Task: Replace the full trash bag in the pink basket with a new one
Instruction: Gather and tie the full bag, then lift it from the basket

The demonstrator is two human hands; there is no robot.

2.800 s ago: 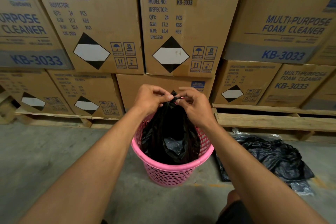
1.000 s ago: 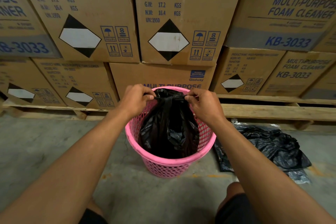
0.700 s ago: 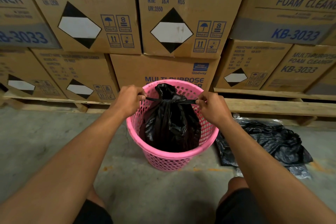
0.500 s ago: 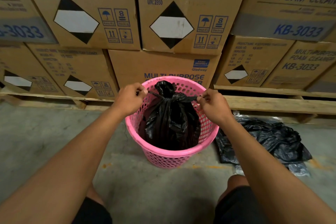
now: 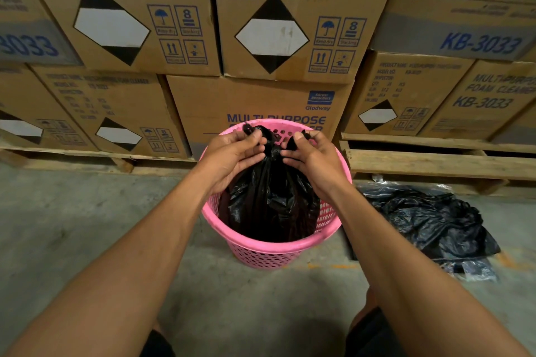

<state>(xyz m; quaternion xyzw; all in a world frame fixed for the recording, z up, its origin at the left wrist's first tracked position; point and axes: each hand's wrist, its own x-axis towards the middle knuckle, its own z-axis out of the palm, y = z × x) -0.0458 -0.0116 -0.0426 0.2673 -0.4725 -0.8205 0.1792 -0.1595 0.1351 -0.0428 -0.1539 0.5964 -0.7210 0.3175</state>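
Note:
A pink perforated basket (image 5: 269,252) stands on the concrete floor in front of me. Inside it sits a full black trash bag (image 5: 269,203), its neck gathered and knotted at the top. My left hand (image 5: 232,156) grips one loose end of the bag's neck at the left of the knot. My right hand (image 5: 314,159) pinches the other end at the right. Both hands are close together, just above the basket's far rim. A heap of black plastic bags (image 5: 432,223) lies on the floor to the right of the basket.
Stacked cardboard boxes (image 5: 278,23) of foam cleaner rise directly behind the basket on wooden pallets (image 5: 435,159). Bare concrete floor (image 5: 72,226) spreads to the left and in front. My knees show at the bottom edge.
My hands, which had pulled the bag's two ends apart, have come back together at the knot. The view has tilted down and closer to the basket.

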